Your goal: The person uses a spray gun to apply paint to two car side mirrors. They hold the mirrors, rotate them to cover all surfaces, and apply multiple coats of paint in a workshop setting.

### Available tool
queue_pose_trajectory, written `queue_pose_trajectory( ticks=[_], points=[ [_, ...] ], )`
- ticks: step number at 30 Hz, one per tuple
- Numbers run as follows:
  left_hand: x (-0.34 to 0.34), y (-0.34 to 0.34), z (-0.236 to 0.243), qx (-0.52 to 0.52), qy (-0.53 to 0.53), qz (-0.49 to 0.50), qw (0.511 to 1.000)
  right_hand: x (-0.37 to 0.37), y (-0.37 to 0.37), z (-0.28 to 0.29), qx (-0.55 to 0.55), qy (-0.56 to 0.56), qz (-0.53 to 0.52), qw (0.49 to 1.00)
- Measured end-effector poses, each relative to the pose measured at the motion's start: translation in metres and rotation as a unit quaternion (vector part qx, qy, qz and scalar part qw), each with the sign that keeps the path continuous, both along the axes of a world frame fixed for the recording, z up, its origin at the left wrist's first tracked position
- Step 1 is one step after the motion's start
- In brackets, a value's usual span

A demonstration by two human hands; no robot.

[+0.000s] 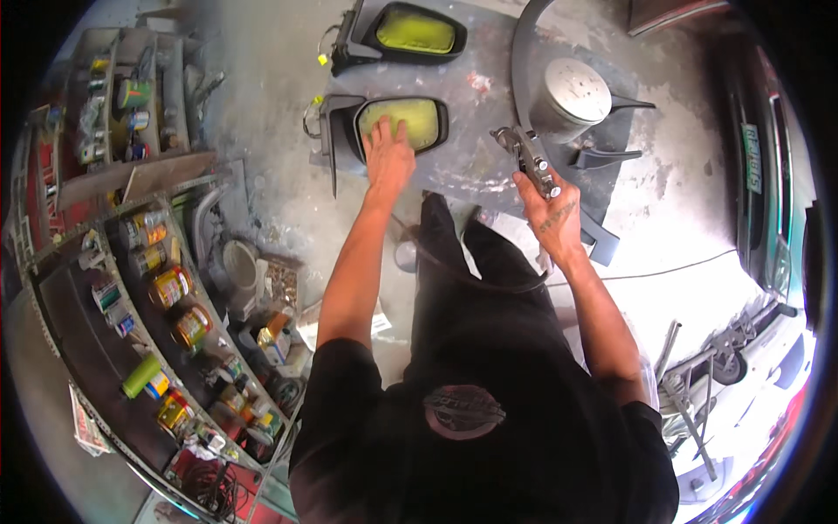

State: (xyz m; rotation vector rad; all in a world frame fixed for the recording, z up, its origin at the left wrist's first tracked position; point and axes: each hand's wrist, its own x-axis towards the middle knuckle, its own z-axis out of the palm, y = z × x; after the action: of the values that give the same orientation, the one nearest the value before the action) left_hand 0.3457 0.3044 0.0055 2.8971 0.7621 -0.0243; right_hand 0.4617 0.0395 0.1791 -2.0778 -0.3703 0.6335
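Observation:
My left hand (389,162) rests its outstretched fingertips on the yellow-green face of a car side mirror (425,125) with a black housing. It grips nothing. Wrapped in my right hand (553,214) is a metal spray gun (530,160), its head pointing up and left over the dark work surface (480,144). A dark hose (471,280) runs from below that hand across my legs. Farther off lies a second side mirror (415,33), its face also yellow-green.
A lidded can (577,91) stands on the right of the work surface, beside dark curved trim pieces (606,158). Shelves (65,301) with several cans and jars line the left. A rolling metal frame (709,371) and a dark green vehicle (766,201) are at right.

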Motion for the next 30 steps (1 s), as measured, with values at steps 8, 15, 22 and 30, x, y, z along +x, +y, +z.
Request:
queue_pose_trajectory(
  ticks=[8, 15, 22, 30],
  points=[
    [-0.061, -0.095, 0.024, -0.353, -0.108, -0.044, 0.928, 0.031, 0.055, 0.023, 0.028, -0.014, -0.076, 0.997],
    [-0.140, -0.101, 0.026, -0.622, 0.123, 0.000, 0.773, 0.043, 0.104, -0.007, 0.014, -0.076, -0.110, 0.991],
    [-0.159, -0.037, 0.044, -0.608, 0.080, -0.038, 0.789, 0.048, 0.158, -0.028, -0.031, -0.112, -0.137, 0.984],
    [-0.166, 0.001, 0.033, -0.640, 0.122, -0.045, 0.757, 0.035, 0.234, -0.010, 0.025, -0.079, -0.067, 0.994]
  ],
)
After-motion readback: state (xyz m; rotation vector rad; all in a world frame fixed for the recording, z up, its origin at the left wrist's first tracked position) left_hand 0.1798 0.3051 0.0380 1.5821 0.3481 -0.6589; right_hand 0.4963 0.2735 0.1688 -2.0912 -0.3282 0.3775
